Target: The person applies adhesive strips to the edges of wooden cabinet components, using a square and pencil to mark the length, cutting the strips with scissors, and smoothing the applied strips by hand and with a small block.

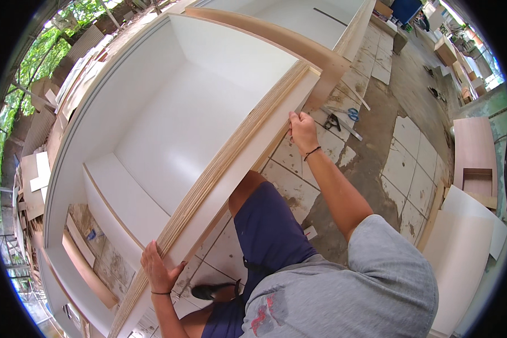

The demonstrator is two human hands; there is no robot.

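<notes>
A large white cabinet carcass (152,112) lies in front of me, with bare layered plywood showing along its near edge (231,160). My left hand (160,269) rests on the lower left part of that edge, fingers lying over the plywood and thumb spread out on the white side panel (253,149). Farther up, at the right end of the same panel, my right hand (303,132) is closed in a pinch. A thin grey sliver shows by its fingertips, too small to name. One of my legs is close against the panel's underside.
Behind stands a second white cabinet (298,19). On the tiled floor to the right lie blue-handled scissors (352,114), a black square-shaped tool (332,122) and a metal strip (346,125). Loose boards (462,242) lean at the far right. Offcuts (34,180) are piled at the left.
</notes>
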